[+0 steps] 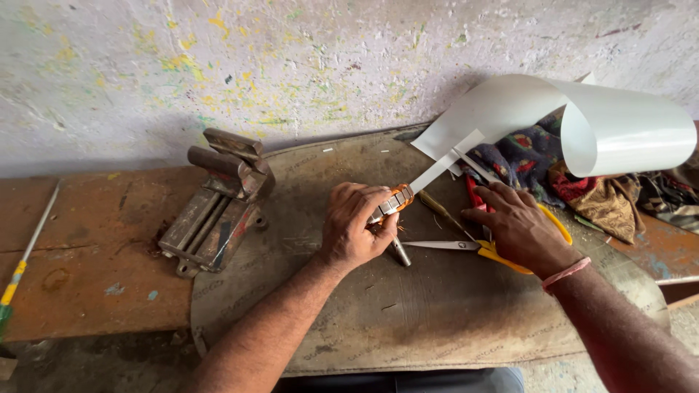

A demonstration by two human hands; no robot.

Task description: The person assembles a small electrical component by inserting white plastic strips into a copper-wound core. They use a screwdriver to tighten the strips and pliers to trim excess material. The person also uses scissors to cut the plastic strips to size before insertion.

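My left hand (353, 225) is closed around a small orange and silver part (394, 201) at the middle of a round grey-brown mat (408, 320). A narrow white strip (444, 164) runs from that part up to a curled white sheet (582, 120). My right hand (517, 225) rests flat with fingers spread over yellow-handled scissors (466, 247), touching a red-handled tool (475, 196) beside them. A short metal rod (400, 252) lies just below my left hand.
A worn metal bench vise (218, 211) sits on the rusty brown bench (87, 255) at the left. A thin rod with a yellow and green handle (22, 269) lies at the far left. Patterned cloth (582, 182) is heaped at the right under the sheet. A paint-flecked wall (218, 65) stands behind.
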